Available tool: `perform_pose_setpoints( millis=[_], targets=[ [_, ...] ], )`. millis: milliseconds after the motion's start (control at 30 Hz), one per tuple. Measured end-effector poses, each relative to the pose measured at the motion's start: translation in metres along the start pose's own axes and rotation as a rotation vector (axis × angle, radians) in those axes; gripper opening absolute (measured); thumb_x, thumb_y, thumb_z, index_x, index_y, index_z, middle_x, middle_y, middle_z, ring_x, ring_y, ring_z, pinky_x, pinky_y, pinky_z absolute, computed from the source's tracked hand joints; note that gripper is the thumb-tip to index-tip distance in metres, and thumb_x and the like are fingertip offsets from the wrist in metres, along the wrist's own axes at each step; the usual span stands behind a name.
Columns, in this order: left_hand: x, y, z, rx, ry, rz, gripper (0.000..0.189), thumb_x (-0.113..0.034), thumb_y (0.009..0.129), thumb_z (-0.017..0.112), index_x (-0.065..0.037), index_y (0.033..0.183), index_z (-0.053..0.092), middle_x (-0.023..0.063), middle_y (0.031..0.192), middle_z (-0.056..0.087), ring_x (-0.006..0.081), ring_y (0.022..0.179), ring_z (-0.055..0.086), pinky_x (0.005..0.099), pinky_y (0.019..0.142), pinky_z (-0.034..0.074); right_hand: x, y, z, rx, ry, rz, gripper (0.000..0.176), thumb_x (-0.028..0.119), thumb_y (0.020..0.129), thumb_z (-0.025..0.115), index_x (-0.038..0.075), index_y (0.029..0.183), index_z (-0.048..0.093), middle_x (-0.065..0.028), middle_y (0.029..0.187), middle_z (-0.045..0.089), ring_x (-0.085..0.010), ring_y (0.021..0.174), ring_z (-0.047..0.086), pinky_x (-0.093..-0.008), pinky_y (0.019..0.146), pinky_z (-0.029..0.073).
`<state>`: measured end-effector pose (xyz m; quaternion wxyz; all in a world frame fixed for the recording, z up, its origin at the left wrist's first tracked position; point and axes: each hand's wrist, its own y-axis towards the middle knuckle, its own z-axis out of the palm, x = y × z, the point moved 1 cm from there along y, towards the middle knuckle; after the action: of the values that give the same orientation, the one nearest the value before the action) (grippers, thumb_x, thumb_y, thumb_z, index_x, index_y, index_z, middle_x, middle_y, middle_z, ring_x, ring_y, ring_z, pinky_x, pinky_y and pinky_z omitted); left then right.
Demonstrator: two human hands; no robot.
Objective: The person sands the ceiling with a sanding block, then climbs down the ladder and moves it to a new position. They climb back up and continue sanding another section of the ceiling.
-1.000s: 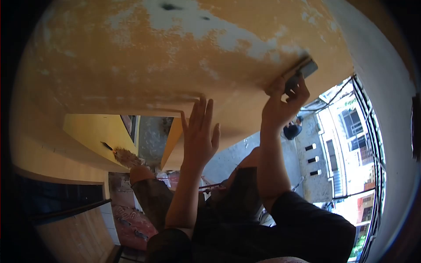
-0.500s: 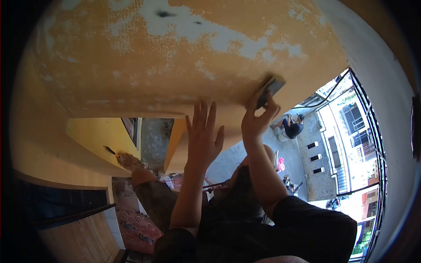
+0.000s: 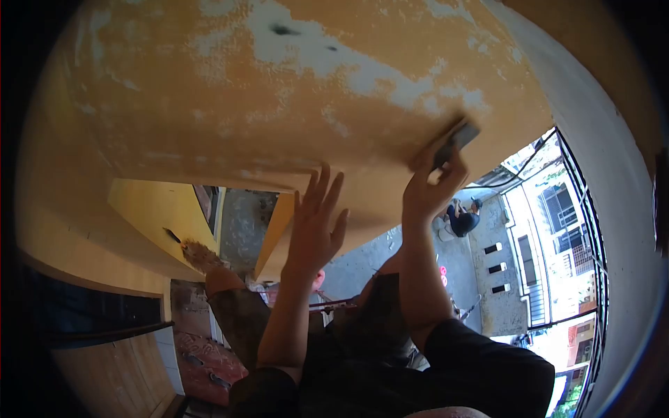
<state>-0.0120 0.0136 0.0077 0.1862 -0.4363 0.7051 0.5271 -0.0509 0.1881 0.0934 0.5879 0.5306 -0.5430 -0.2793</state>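
My right hand (image 3: 433, 191) grips a flat scraper (image 3: 463, 135) with a grey blade and dark handle. The blade lies close along an orange-yellow painted surface (image 3: 279, 132), where pale patches show through the colour. To its left, my left hand (image 3: 315, 230) is open with spread fingers and holds nothing. Its fingertips overlap the lower edge of the painted surface in this view.
On the yellow ledge at left lies a dark-tipped tool (image 3: 172, 236) beside brown debris (image 3: 200, 256). Far below on the right, a person (image 3: 463, 217) crouches on the grey floor (image 3: 362, 268). A black metal railing (image 3: 584, 209) borders the right side.
My right hand has carried the scraper a little to the right along the painted surface. The left hand has dropped slightly and shifted left. The whole view has tilted a little.
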Motion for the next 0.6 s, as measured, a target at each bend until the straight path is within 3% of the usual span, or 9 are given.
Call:
perform_pose_setpoints(
  millis=[100, 167, 300, 433, 467, 533, 600],
  targets=[
    [0.002, -0.002, 0.001, 0.006, 0.024, 0.0, 0.062, -0.019, 0.091, 0.057, -0.02, 0.148, 0.033, 0.0116, 0.156, 0.024, 0.0359, 0.143, 0.023, 0.0624, 0.11, 0.02, 0.03, 0.028, -0.001, -0.072, 0.088, 0.053, 0.04, 0.006, 0.086, 0.067, -0.002, 0.123, 0.052, -0.0126, 0.105, 0.052, -0.0194, 0.088, 0.051, -0.0311, 0.073, 0.045],
    [-0.001, -0.002, 0.005, -0.004, 0.031, 0.013, 0.062, -0.019, 0.091, 0.057, -0.02, 0.148, 0.033, 0.012, 0.157, 0.022, 0.0364, 0.143, 0.022, 0.0624, 0.11, 0.02, 0.002, -0.006, -0.001, -0.018, -0.163, -0.173, 0.042, 0.005, 0.086, 0.067, -0.002, 0.124, 0.051, -0.013, 0.103, 0.052, -0.0212, 0.088, 0.051, -0.0314, 0.073, 0.044],
    [-0.002, -0.002, 0.01, -0.014, 0.029, -0.015, 0.062, -0.019, 0.091, 0.057, -0.019, 0.148, 0.033, 0.0125, 0.157, 0.019, 0.0356, 0.144, 0.02, 0.0623, 0.11, 0.021, -0.012, -0.028, 0.001, 0.025, -0.013, -0.096, 0.042, 0.004, 0.084, 0.068, -0.002, 0.122, 0.051, -0.012, 0.102, 0.051, -0.0212, 0.087, 0.051, -0.0308, 0.073, 0.043],
    [-0.004, -0.002, 0.004, 0.047, 0.048, -0.03, 0.061, -0.018, 0.091, 0.056, -0.019, 0.148, 0.034, 0.012, 0.158, 0.019, 0.0351, 0.144, 0.019, 0.0602, 0.111, 0.021, 0.028, 0.033, 0.004, -0.063, 0.218, 0.024, 0.04, 0.008, 0.086, 0.068, 0.002, 0.123, 0.053, -0.0098, 0.095, 0.048, -0.02, 0.085, 0.048, -0.0319, 0.072, 0.04],
    [-0.004, -0.002, 0.005, -0.019, 0.023, -0.001, 0.059, -0.016, 0.09, 0.058, -0.017, 0.146, 0.037, 0.013, 0.155, 0.025, 0.0352, 0.142, 0.025, 0.0578, 0.111, 0.024, 0.023, 0.024, 0.003, -0.061, 0.214, 0.031, 0.04, 0.008, 0.086, 0.068, 0.002, 0.123, 0.053, -0.0098, 0.095, 0.048, -0.02, 0.085, 0.048, -0.0319, 0.072, 0.04],
    [0.001, -0.003, 0.005, -0.098, 0.01, 0.033, 0.058, -0.014, 0.089, 0.059, -0.015, 0.144, 0.04, 0.0139, 0.152, 0.031, 0.0354, 0.139, 0.031, 0.0554, 0.111, 0.027, 0.007, -0.014, 0.008, -0.034, -0.005, -0.144, 0.041, 0.008, 0.085, 0.069, 0.0, 0.122, 0.053, -0.0113, 0.094, 0.047, -0.0226, 0.084, 0.047, -0.0347, 0.073, 0.041],
    [0.008, -0.001, 0.005, -0.273, -0.092, 0.108, 0.048, -0.007, 0.086, 0.061, -0.009, 0.134, 0.051, 0.016, 0.125, 0.057, 0.034, 0.115, 0.055, 0.0472, 0.101, 0.041, 0.002, -0.051, 0.006, 0.054, 0.053, -0.112, 0.042, 0.01, 0.085, 0.069, -0.003, 0.121, 0.052, -0.0123, 0.094, 0.047, -0.0242, 0.085, 0.048, -0.0358, 0.074, 0.042]
  ],
)
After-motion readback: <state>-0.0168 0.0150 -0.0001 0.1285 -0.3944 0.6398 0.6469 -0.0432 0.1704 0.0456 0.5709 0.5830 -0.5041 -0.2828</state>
